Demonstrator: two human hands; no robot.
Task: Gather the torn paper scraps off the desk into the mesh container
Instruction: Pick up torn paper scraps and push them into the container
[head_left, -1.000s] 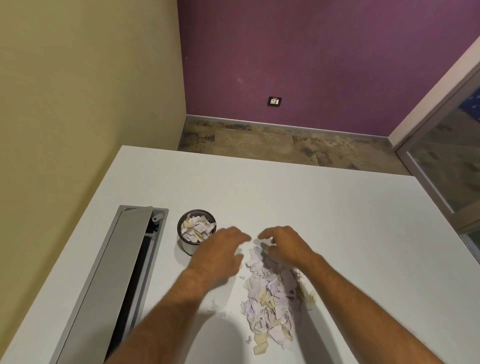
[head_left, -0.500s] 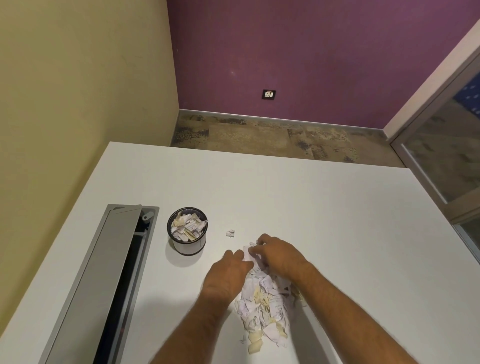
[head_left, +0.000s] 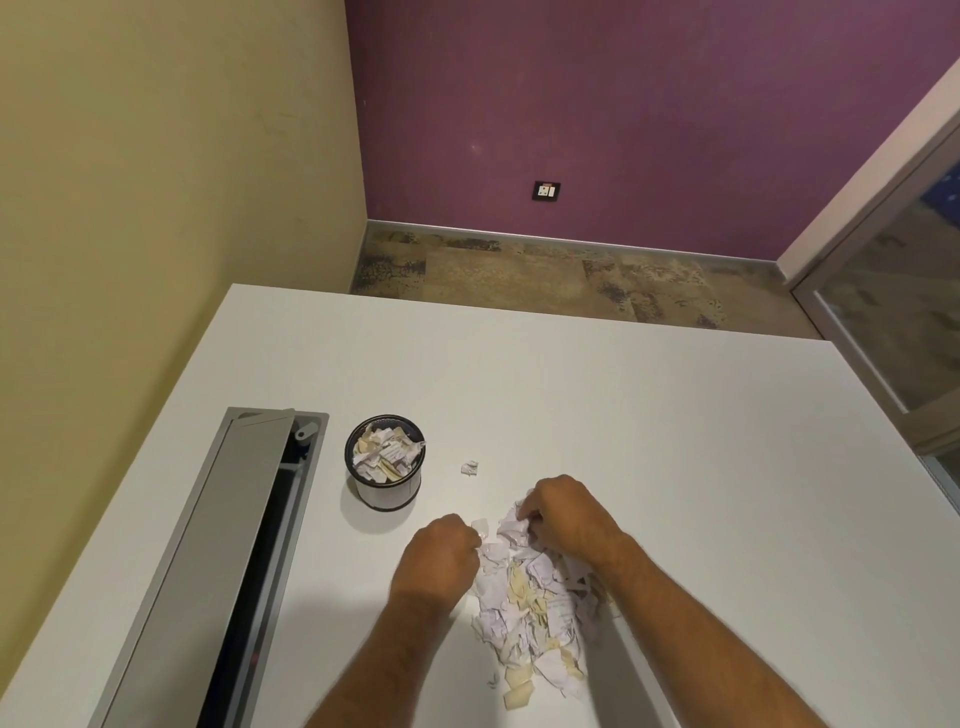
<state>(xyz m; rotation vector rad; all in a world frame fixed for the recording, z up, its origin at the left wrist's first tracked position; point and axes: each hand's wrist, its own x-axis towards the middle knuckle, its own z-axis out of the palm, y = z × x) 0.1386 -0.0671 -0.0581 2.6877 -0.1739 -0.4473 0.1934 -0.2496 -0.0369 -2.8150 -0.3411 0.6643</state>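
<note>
Most of the bench (head_left: 649, 415) stays bare while both hands, left hand (head_left: 441, 553) and right hand (head_left: 563, 517), have now curled onto the near scrap pile (head_left: 530, 608), pinching paper bound for the half-full mesh container (head_left: 385, 460) far-left, one stray scrap (head_left: 469, 467) waiting.

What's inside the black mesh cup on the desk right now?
The black mesh cup is filled near its rim with white and cream torn paper scraps. Anything beneath that top layer is covered.

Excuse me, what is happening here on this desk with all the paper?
A person is gathering torn paper scraps from the white desk. The left hand and right hand both grip the top of the pile. The mesh container beside it already looks full. One stray scrap lies apart.
</note>
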